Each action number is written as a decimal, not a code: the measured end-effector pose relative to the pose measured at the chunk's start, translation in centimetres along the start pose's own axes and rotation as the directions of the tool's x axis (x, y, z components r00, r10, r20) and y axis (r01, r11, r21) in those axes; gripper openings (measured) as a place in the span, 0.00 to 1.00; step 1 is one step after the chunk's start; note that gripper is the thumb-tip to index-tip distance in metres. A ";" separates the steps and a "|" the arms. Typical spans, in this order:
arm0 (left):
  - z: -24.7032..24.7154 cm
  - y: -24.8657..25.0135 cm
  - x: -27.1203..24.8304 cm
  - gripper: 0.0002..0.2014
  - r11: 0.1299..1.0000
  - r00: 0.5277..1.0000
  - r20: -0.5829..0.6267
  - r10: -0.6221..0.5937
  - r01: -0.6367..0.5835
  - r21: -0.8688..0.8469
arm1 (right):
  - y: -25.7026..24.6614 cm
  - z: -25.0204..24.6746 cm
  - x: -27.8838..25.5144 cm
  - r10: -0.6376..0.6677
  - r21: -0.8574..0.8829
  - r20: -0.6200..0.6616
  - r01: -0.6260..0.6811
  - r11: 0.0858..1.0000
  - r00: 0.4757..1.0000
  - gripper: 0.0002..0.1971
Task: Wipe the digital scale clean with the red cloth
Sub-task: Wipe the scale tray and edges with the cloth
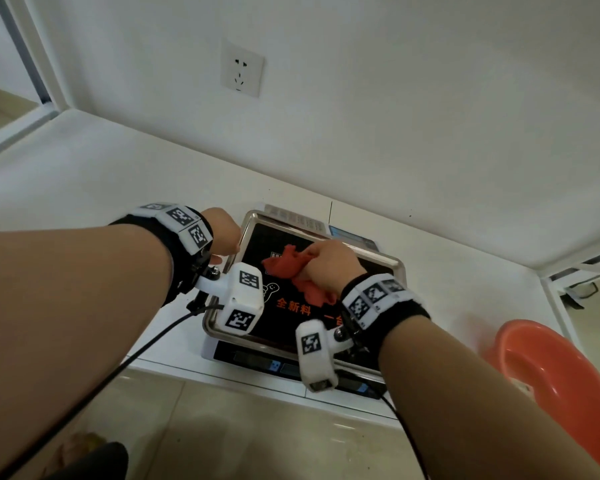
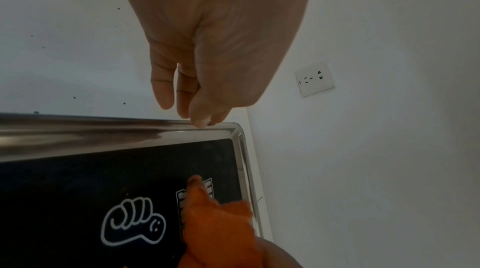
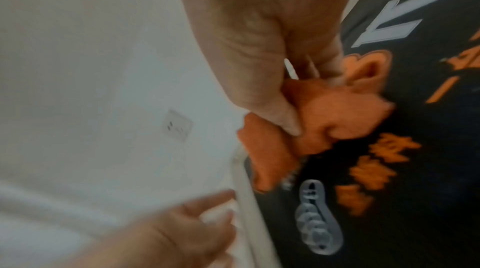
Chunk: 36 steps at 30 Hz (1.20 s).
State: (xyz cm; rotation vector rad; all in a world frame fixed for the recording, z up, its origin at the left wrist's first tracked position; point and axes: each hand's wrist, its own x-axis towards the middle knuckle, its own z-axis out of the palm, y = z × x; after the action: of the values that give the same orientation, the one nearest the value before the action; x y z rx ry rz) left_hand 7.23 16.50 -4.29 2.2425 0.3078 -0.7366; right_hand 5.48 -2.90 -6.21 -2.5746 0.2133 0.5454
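Digital scale (image 1: 374, 261) sits on the white surface (image 1: 84, 174) against the wall, steel tray rim up, black printed sheet (image 1: 267, 244) lying in the tray.

Right hand (image 1: 329, 268) over the middle of the tray — grip closed around the red cloth (image 1: 284, 268), bunched up, thumb and fingers curled into it. Cloth presses down on the black sheet, loose corners sticking out toward the far edge of the tray. Right wrist view is blurred.

Left hand (image 2: 207, 51) at the tray's left rim near the far corner — fingertips (image 2: 200, 122) touch the metal edge, fingers fairly straight, nothing held, grip relaxed.

Wall socket (image 1: 242, 70) on the wall above the scale. Orange plastic basin (image 1: 548, 382) to the right, off the surface, well apart from the scale. Scale's front display panel (image 1: 257, 362) faces the person, partly hidden by the wrist cameras.
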 end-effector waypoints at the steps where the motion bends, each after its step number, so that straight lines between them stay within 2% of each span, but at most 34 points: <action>1: -0.1 -0.2 0.0 0.19 1.000 1.000 0.006 0.001 -0.001 -0.006 | 0.0 -0.7 0.1 0.001 0.023 0.023 -0.001 1.000 1.000 0.12; 5: -0.4 -0.8 -0.1 0.22 1.000 0.999 0.026 0.021 -0.021 -0.012 | 1.0 -3.7 1.1 0.081 0.051 -0.201 -0.072 0.996 0.976 0.07; 7: -0.3 -1.1 0.0 0.24 0.999 0.999 0.043 0.019 -0.018 -0.028 | 2.2 -3.9 1.6 0.132 -0.014 -0.255 -0.140 0.990 0.958 0.10; 11: 0.0 -1.7 0.2 0.30 0.998 0.996 0.092 -0.007 0.013 -0.064 | 2.5 -2.0 1.8 0.183 -0.054 -0.202 -0.197 0.979 0.962 0.13; 15: -0.1 -2.2 0.5 0.34 0.995 0.989 0.146 -0.016 0.030 -0.094 | -0.5 0.3 2.2 0.037 -0.097 -0.185 -0.056 0.994 0.982 0.09; 18: -0.3 -2.4 0.5 0.35 0.997 0.985 0.172 -0.013 0.026 -0.075 | -2.2 1.3 2.4 -0.009 -0.103 -0.002 0.009 0.995 1.000 0.11; 20: -0.3 -2.6 0.6 0.38 0.998 0.981 0.195 -0.008 0.020 -0.062 | -2.4 0.6 2.9 0.058 0.033 0.115 -0.062 0.998 0.992 0.17; 22: -0.2 -2.9 0.6 0.40 0.999 0.981 0.196 -0.008 0.016 -0.039 | -2.3 -0.6 3.4 0.094 0.085 0.020 -0.096 0.992 0.995 0.16; 24: 0.1 -3.2 0.6 0.41 1.000 0.984 0.181 0.001 0.001 -0.014 | -2.0 -1.4 3.9 0.108 -0.015 -0.170 -0.112 0.994 0.979 0.10; 25: 0.3 -3.3 0.6 0.41 1.000 0.985 0.173 0.008 -0.005 -0.017 | -1.9 -1.4 4.0 0.115 -0.041 -0.220 -0.127 0.991 0.969 0.09; 29: 0.6 -3.7 0.9 0.40 0.999 0.983 0.181 0.012 -0.003 -0.052 | -2.6 0.4 3.9 0.114 -0.081 -0.208 -0.133 0.988 0.971 0.09; 33: 0.5 -3.9 1.1 0.42 0.999 0.977 0.213 0.014 -0.004 -0.050 | -5.4 1.9 4.0 -0.099 -0.237 -0.178 0.055 0.970 0.979 0.10; 34: 0.5 -3.8 1.1 0.42 0.999 0.978 0.210 0.017 -0.007 -0.048 | -5.8 2.3 4.0 -0.143 -0.294 -0.146 0.094 0.951 0.979 0.11; 36: 0.3 -3.8 1.0 0.41 0.999 0.979 0.204 0.028 -0.020 -0.041 | -6.2 2.8 3.7 -0.168 -0.279 -0.055 0.147 0.949 0.984 0.14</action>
State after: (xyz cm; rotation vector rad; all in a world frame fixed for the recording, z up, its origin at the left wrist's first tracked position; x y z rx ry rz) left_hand 6.31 18.93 -7.19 2.1087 0.1921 -0.9321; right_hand 9.41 3.72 -7.25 -2.8526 -0.0473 0.4409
